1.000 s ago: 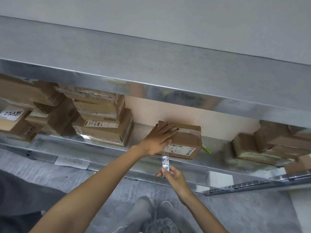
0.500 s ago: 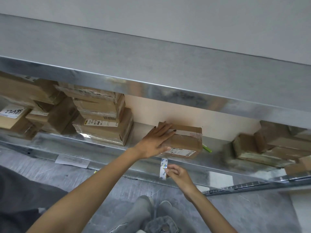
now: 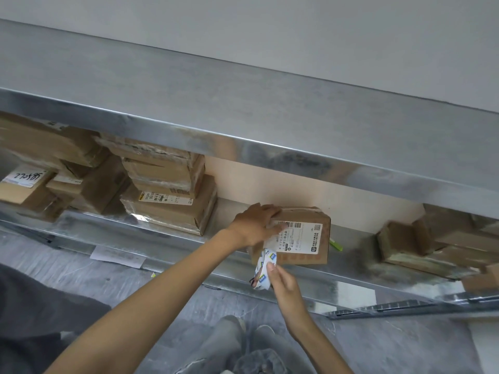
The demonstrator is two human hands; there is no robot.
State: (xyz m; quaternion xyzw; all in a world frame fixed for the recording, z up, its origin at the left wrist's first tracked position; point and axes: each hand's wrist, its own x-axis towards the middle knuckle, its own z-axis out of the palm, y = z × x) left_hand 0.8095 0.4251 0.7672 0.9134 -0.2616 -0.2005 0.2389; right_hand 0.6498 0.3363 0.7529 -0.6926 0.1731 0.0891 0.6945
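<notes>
Our left hand (image 3: 253, 225) grips the top left corner of the box (image 3: 299, 238), which sits on the shelf (image 3: 162, 238) with its label facing us. Our right hand (image 3: 283, 284) pinches the sticker strip (image 3: 263, 273) just below that face, its long axis pointing up at the box.

Your view is evenly lit and soft, glare on the shelf edge (image 3: 270, 149), boxes at right (image 3: 421, 244) blurred, edges bowed.

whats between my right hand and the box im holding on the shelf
A strip of white and blue stickers, seen in the head view: the right hand pinches it, and its top end overlaps the box front by the shipping label.
</notes>
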